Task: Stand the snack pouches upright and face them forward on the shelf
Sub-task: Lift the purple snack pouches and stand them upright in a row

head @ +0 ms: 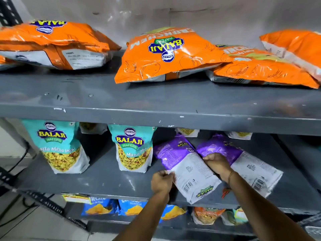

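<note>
Both hands grip a lying purple pouch on the middle shelf.
Left hand fingers pinch its left edge; right hand fingers clamp its right side.

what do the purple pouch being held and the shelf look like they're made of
Purple pouch: looks like thin glossy plastic film; it crinkles and catches bright highlights, with print on its white lower half. Shelf: apparently grey painted metal, semi-matte, with chips and scuffs along its front edge.

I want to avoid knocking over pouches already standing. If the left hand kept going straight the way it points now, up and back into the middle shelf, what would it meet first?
Probably the purple pouch that the left hand already grips at its edge. Past that, the standing teal pouch sits close up-left, though depth is unclear.
</note>
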Motion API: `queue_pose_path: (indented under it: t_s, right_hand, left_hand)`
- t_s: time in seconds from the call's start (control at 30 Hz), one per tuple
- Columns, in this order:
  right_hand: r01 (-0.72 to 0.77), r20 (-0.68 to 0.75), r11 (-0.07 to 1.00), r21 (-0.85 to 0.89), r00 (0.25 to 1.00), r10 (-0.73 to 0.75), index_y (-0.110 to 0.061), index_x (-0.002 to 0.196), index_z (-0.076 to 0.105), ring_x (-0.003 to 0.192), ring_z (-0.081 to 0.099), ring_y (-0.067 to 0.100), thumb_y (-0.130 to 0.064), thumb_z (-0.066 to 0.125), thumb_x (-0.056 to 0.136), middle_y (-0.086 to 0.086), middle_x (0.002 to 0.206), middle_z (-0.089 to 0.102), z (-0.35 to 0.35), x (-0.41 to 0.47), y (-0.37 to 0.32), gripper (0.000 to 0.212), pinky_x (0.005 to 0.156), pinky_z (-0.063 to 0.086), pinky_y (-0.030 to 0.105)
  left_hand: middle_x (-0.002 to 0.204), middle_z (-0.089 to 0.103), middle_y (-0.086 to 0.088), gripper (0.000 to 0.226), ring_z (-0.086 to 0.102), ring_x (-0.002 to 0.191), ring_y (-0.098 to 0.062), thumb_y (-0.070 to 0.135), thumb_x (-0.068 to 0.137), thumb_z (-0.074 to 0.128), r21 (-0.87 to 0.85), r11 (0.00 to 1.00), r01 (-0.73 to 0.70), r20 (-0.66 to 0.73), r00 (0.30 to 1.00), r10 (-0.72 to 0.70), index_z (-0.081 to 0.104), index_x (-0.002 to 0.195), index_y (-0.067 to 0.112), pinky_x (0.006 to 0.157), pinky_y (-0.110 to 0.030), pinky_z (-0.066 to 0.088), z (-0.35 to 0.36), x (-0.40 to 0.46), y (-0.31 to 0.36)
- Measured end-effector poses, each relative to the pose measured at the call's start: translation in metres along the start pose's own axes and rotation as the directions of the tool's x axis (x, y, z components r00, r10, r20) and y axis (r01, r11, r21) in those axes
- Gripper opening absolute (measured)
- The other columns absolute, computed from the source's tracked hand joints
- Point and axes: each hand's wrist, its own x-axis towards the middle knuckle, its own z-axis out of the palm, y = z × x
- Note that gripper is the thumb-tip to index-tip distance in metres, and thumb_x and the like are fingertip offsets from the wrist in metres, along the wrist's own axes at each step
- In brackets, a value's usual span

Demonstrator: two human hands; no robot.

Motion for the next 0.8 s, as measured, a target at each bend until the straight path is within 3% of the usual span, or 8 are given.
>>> queue_pose_path:
  t_s: [0.07,0.13,0.23,0.3,0.37,0.5,0.67,0.8]
  right_hand:
    - [0.050,-0.038,0.997,0.056,0.998,-0.048,-0.020,0.056,0.069,0.060,0.062,0.000,0.000,0.068,0.082,-0.012,0.059,0.071,0.000,-0.002,0.001,0.033,0.057,0.049,0.012]
    - [0.120,-0.080,0.987,0.106,0.991,-0.112,-0.023,0.056,0.071,0.064,0.064,0.001,0.003,0.064,0.081,-0.016,0.058,0.072,-0.005,-0.007,-0.002,0.037,0.061,0.050,0.010]
    - [0.239,-0.211,0.966,0.101,0.954,-0.214,-0.033,0.066,0.070,0.074,0.067,0.002,0.003,0.058,0.082,-0.017,0.070,0.073,-0.020,-0.017,-0.009,0.041,0.074,0.051,0.017]
    - [0.316,-0.307,0.948,0.044,0.907,-0.288,-0.039,0.071,0.066,0.072,0.066,0.001,-0.008,0.059,0.085,-0.019,0.071,0.071,-0.028,-0.025,-0.016,0.035,0.070,0.049,0.018]
    - [0.354,-0.396,0.932,-0.084,0.846,-0.357,-0.034,0.079,0.064,0.070,0.065,0.013,-0.019,0.057,0.086,-0.010,0.075,0.072,-0.034,-0.033,-0.022,0.018,0.065,0.047,0.027]
    - [0.430,-0.496,0.880,-0.201,0.730,-0.469,-0.016,0.092,0.065,0.065,0.067,0.029,-0.029,0.051,0.089,0.012,0.076,0.073,-0.034,-0.042,-0.011,0.019,0.062,0.054,0.042]
    - [0.442,-0.441,0.895,-0.064,0.792,-0.422,-0.010,0.095,0.064,0.065,0.067,0.034,-0.010,0.055,0.094,0.012,0.076,0.071,-0.014,-0.045,0.025,0.009,0.064,0.056,0.054]
    - [0.437,-0.448,0.899,0.014,0.807,-0.385,-0.013,0.100,0.063,0.079,0.069,0.028,-0.008,0.058,0.092,0.005,0.088,0.071,-0.014,-0.046,0.029,0.011,0.077,0.058,0.043]
  left_hand:
    - [0.056,0.064,0.005,0.030,0.057,0.059,-0.013,0.023,0.077,0.076,-0.002,0.998,-0.056,-0.053,0.997,0.055,0.060,0.053,0.016,0.068,-0.028,0.047,0.000,0.001,0.000]
    - [0.044,0.051,0.010,0.037,0.045,0.050,-0.005,0.020,0.078,0.074,-0.047,0.988,-0.149,-0.059,0.988,0.146,0.055,0.047,0.015,0.061,-0.026,0.038,0.004,0.002,0.003]
    - [0.058,0.035,0.003,0.045,0.030,0.063,-0.011,0.010,0.083,0.070,-0.162,0.928,-0.336,-0.048,0.942,0.333,0.042,0.050,0.019,0.062,-0.031,0.028,0.012,0.001,0.017]
    - [0.065,0.032,-0.004,0.042,0.029,0.068,-0.014,0.006,0.085,0.069,-0.230,0.859,-0.458,-0.065,0.888,0.456,0.042,0.057,0.022,0.064,-0.032,0.026,0.016,0.002,0.032]
    - [0.070,0.039,-0.004,0.031,0.032,0.071,-0.016,0.009,0.088,0.067,-0.261,0.808,-0.529,-0.061,0.844,0.533,0.049,0.063,0.012,0.066,-0.032,0.029,0.022,0.004,0.046]
    - [0.077,0.055,-0.005,0.016,0.043,0.078,-0.016,0.011,0.089,0.067,-0.290,0.787,-0.544,-0.034,0.828,0.560,0.066,0.074,0.004,0.070,-0.033,0.036,0.030,0.011,0.060]
    - [0.074,0.066,-0.006,0.017,0.050,0.076,-0.009,0.013,0.087,0.069,-0.102,0.850,-0.516,0.010,0.854,0.520,0.073,0.081,-0.003,0.069,-0.030,0.042,0.033,0.022,0.035]
    - [0.085,0.076,-0.016,0.014,0.056,0.067,-0.003,0.013,0.087,0.069,0.015,0.846,-0.532,0.033,0.846,0.532,0.072,0.088,0.000,0.071,-0.026,0.044,0.032,0.026,0.031]
